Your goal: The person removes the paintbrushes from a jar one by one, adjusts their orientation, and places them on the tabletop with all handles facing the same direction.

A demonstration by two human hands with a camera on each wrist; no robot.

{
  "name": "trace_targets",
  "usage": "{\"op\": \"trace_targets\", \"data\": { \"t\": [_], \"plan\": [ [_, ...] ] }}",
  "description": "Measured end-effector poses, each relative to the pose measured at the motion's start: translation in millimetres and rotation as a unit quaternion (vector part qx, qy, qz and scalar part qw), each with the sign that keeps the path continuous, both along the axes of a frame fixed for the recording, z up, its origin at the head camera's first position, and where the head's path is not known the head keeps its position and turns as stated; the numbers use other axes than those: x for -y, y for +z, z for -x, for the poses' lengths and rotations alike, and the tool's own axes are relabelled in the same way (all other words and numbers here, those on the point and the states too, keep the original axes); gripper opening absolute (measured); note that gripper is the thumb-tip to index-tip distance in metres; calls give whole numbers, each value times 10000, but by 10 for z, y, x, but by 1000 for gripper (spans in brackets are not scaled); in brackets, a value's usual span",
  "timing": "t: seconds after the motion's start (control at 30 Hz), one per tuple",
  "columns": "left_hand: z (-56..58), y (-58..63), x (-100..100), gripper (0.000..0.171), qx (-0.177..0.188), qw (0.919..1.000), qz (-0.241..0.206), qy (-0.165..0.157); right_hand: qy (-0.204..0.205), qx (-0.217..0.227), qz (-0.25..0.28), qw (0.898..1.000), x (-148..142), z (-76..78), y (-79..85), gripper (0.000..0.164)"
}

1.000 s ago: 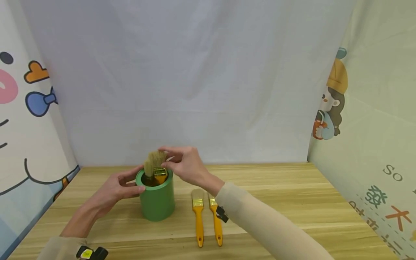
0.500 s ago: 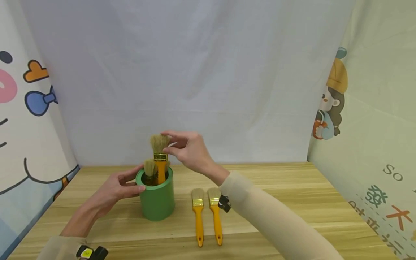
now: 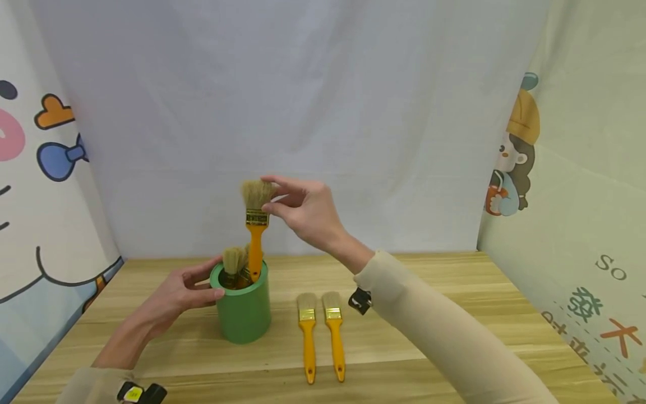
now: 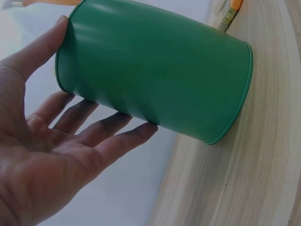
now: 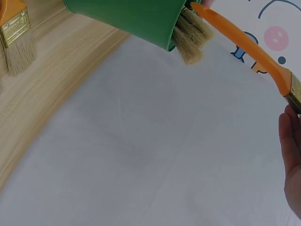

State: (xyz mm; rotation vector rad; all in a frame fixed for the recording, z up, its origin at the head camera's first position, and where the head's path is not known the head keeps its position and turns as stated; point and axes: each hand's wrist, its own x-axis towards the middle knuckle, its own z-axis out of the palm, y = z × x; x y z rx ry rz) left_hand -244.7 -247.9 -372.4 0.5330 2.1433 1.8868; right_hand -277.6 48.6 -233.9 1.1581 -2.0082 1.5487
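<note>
My right hand (image 3: 310, 210) pinches a paintbrush (image 3: 256, 235) at its bristles and metal band. The brush hangs bristles up, and its orange handle's end overlaps the can's mouth in the head view. A green can (image 3: 244, 314) stands on the wooden table, steadied by my left hand (image 3: 176, 289). In the left wrist view the left fingers (image 4: 117, 134) lie along the can's side, with the thumb by its rim. Several more brushes stand in the can, bristles (image 5: 188, 40) poking out at the top; their handles are hidden inside it.
Two paintbrushes, one on the left (image 3: 308, 336) and one on the right (image 3: 334, 336), lie side by side on the table (image 3: 429, 320), right of the can. Behind hangs a pale cloth (image 3: 353, 112); printed cloths (image 3: 570, 168) flank both sides.
My right hand has risen from the can's mouth and shifted slightly right, drawing the paintbrush up out of the can. My left hand has stayed on the can.
</note>
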Motion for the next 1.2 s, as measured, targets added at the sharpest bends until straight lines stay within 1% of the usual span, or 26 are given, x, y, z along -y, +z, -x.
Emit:
{"op": "trace_targets", "data": {
  "t": [0.1, 0.2, 0.43, 0.67, 0.9, 1.2],
  "plan": [
    [-3, -7, 3, 84, -20, 10000, 7, 23, -28, 59, 51, 10000, -47, -17, 33, 44],
    [-2, -12, 0, 83, -51, 10000, -4, 29, -101, 150, 71, 9998, -118, -35, 30, 45],
    [0, -14, -10, 83, -77, 10000, -30, 50, -298, 348, -78, 9989, -323, -67, -63, 45],
    [2, -8, -10, 83, -92, 9999, 19, 42, -503, 682, -264, 9961, -543, -106, -201, 45],
    [-3, 0, 0, 82, -81, 10000, 47, 7, -745, 1006, -543, 9906, -764, -135, -389, 45],
    [4, -8, 11, 83, -111, 9999, 76, 22, -907, 1391, -785, 9830, -1039, -139, -606, 46]
  ]
}}
